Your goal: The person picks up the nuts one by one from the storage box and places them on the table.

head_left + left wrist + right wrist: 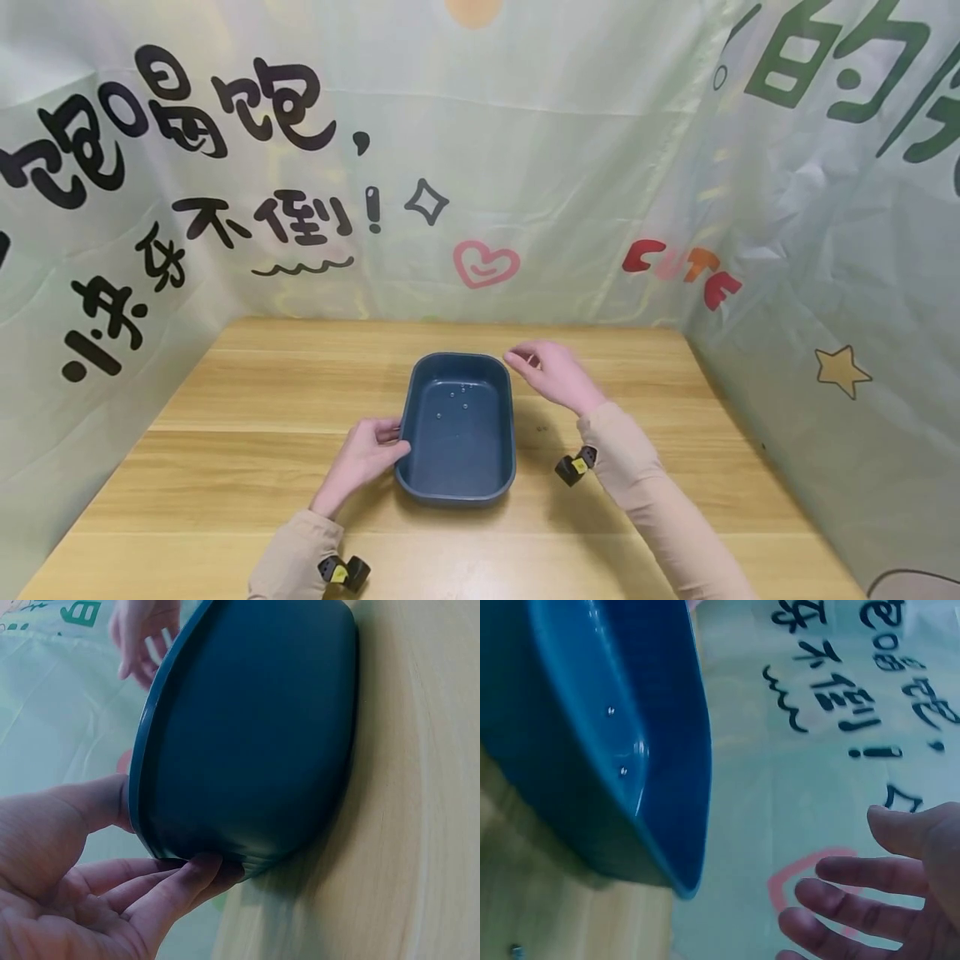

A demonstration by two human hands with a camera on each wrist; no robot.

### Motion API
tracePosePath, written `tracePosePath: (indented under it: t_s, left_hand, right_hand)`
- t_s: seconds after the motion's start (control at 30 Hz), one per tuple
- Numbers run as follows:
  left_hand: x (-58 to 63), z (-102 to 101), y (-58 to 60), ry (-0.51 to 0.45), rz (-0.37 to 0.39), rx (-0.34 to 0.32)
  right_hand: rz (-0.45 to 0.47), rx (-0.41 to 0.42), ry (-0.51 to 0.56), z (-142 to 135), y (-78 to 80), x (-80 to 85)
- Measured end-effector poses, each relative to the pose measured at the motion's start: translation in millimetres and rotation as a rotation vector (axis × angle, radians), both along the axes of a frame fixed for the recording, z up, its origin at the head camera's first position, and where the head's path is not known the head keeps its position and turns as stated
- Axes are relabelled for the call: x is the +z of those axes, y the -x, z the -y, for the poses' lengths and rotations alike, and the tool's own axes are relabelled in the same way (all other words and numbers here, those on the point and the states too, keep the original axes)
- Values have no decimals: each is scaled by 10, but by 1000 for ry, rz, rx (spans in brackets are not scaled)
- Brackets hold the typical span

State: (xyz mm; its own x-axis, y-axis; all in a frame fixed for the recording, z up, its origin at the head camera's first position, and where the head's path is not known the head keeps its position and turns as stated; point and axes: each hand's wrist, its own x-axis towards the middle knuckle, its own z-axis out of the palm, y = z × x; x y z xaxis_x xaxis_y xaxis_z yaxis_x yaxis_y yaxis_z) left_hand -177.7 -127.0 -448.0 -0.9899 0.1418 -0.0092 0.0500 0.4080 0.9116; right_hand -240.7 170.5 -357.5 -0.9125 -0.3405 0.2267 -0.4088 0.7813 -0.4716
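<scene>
A dark blue rectangular basin [456,454] sits on the wooden table in the head view, its long side running away from me. Several tiny shiny beads [452,395] lie scattered on its floor, toward the far half. My left hand [366,457] grips the basin's left side, thumb at the rim and fingers against the outer wall [255,750]. Beyond the far right corner, my right hand [553,375] hovers above rim height. Its fingers [855,904] are spread and loosely bent, with nothing between them in the right wrist view.
A couple of tiny shiny pieces [542,428] lie on the table [645,392] right of the basin, under the right forearm. Printed fabric sheets [570,183] stand behind and at both sides of the table. Each sleeve carries a small black camera [576,467] at the wrist.
</scene>
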Motion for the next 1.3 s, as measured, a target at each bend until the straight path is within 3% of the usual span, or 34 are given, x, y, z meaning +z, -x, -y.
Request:
tracePosePath:
  t_s: [0.23,0.33,0.5,0.67,0.9,1.1,1.17,1.3]
  left_hand:
    - [1,-4,7,8,-1,6]
    - [4,-7,8,8,-4,4]
    - [-11,-7,8,-2,-13,-5]
    - [-21,-6,9,2,-15,-4]
    - [-12,3,-2,4,-17,-7]
    - [1,4,-3,11,-19,-3]
    - [3,4,-4,15,-19,-3]
    - [5,3,-4,15,-17,1]
  right_hand:
    - [22,58,-106,268,157,126]
    - [88,65,-142,390,233,128]
    - [218,81,-254,597,368,52]
    - [330,45,-318,745,466,-90]
    - [496,-38,-235,878,561,-253]
    - [509,-58,-200,921,547,-363]
    - [528,-86,-97,922,476,-385]
    - [601,-154,238,917,309,-404]
